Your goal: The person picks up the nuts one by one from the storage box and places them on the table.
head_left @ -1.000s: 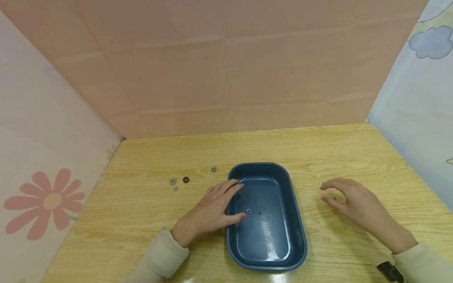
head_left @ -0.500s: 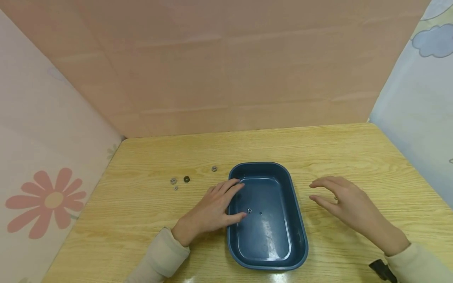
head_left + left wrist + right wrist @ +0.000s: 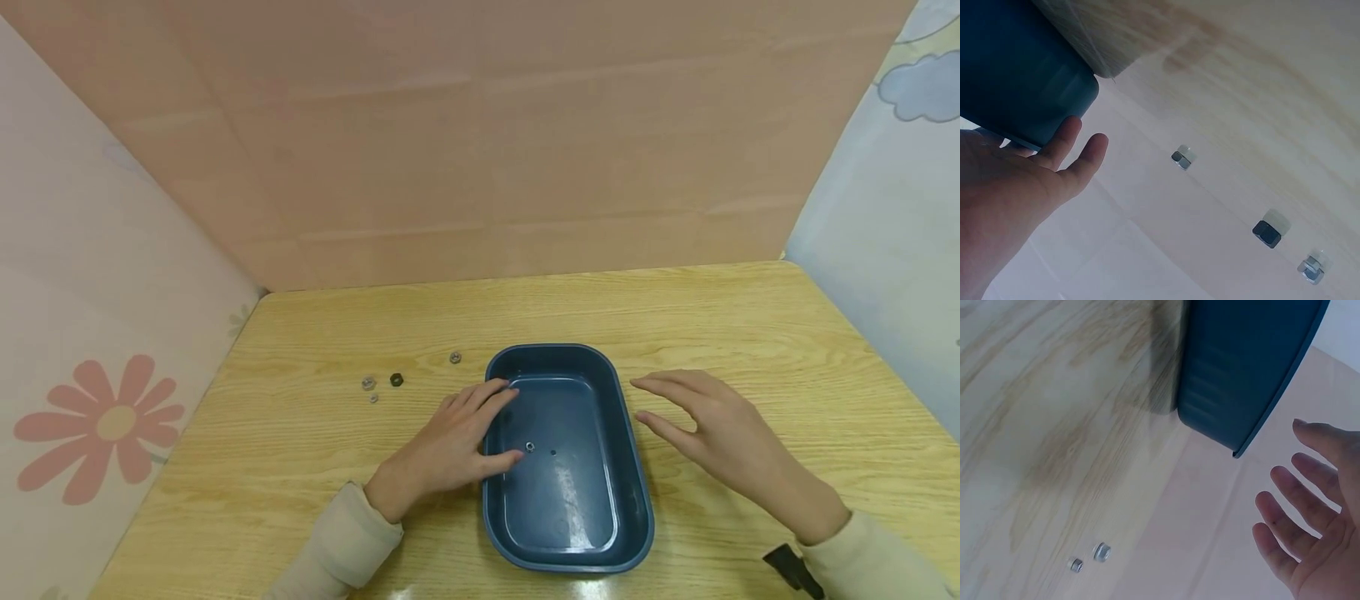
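A deep blue plastic tray (image 3: 570, 508) sits on the table, with a small silver nut (image 3: 530, 447) and a smaller dark piece (image 3: 553, 452) on its floor. My left hand (image 3: 442, 437) rests over the tray's left rim, fingers spread and loosely bent. To the right, my right hand (image 3: 723, 433) hovers close to the tray's right rim with thumb and fingers parted, holding nothing. Left of the tray lie a silver nut (image 3: 455, 357), a black nut (image 3: 396, 379), another silver nut (image 3: 368, 382) and a tiny one (image 3: 373, 398).
Two more nuts show in the right wrist view, a larger (image 3: 1102, 552) and a smaller (image 3: 1075, 565); the right hand hides them from the head view. Behind the wooden table (image 3: 337, 325) stands a pink covered wall (image 3: 480, 167), with patterned panels at both sides.
My right hand has moved left, from above the nuts on the right to beside the tray's right rim. My left hand stays at the left rim.
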Demonstrator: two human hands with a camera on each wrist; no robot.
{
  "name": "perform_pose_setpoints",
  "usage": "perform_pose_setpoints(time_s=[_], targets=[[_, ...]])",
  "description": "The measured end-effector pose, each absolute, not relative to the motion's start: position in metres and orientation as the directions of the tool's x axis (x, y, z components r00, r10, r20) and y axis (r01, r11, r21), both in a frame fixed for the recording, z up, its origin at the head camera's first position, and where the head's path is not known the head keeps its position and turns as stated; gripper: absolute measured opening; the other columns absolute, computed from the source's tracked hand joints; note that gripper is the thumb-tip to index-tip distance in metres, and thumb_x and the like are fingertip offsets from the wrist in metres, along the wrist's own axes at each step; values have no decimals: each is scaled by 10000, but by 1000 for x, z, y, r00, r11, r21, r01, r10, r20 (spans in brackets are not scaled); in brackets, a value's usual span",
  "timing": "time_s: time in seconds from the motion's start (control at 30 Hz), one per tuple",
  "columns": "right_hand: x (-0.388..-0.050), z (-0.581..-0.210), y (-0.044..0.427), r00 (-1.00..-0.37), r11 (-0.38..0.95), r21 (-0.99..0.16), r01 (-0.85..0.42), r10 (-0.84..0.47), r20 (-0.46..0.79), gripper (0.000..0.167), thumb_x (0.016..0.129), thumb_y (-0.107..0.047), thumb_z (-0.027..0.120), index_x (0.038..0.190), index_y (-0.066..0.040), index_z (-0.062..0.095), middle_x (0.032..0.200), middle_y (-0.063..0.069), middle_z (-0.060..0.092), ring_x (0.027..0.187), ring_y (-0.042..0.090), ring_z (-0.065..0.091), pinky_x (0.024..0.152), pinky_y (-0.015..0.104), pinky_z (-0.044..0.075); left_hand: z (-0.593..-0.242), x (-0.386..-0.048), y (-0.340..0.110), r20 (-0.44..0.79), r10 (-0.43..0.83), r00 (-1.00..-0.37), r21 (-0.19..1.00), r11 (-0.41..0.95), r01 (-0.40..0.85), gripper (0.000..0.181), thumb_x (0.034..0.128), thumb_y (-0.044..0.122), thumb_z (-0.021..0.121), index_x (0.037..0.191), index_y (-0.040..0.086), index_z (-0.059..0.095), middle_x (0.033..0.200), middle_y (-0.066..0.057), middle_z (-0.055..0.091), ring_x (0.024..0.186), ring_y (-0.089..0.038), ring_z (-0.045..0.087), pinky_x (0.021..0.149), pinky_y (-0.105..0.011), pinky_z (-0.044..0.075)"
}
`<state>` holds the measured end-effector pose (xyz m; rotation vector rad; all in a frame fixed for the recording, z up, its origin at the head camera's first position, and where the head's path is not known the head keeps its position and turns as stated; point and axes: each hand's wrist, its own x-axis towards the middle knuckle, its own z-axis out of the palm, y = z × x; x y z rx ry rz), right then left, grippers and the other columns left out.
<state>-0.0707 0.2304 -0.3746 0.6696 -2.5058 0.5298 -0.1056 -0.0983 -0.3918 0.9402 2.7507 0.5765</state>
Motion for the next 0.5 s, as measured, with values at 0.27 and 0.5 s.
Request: perform_pose_setpoints(time_s=[0.27,0.5], targets=[[-75,-375,215,-692,738,-220,-638,-424,584,314,865,-347,755,1110,-152,737,1111,19,713,1024,221,663,852,342,490,-391,-106,-99,-40,617,-786,418,725,548,767,901,567,610,1530,199,371,1611,-41,303,1464,-280,332,1138,-543,331],[-79,-377,201,-643,699,-186,-690,-475,601,569,992,-566,392,1075,-131,749,1062,10,720,983,207,677,816,364,536,-391,-106,-98,-43,617,-786,416,726,547,766,900,567,609,1529,200,373,1608,-40,309,1459,-277,338,1136,-539,333]])
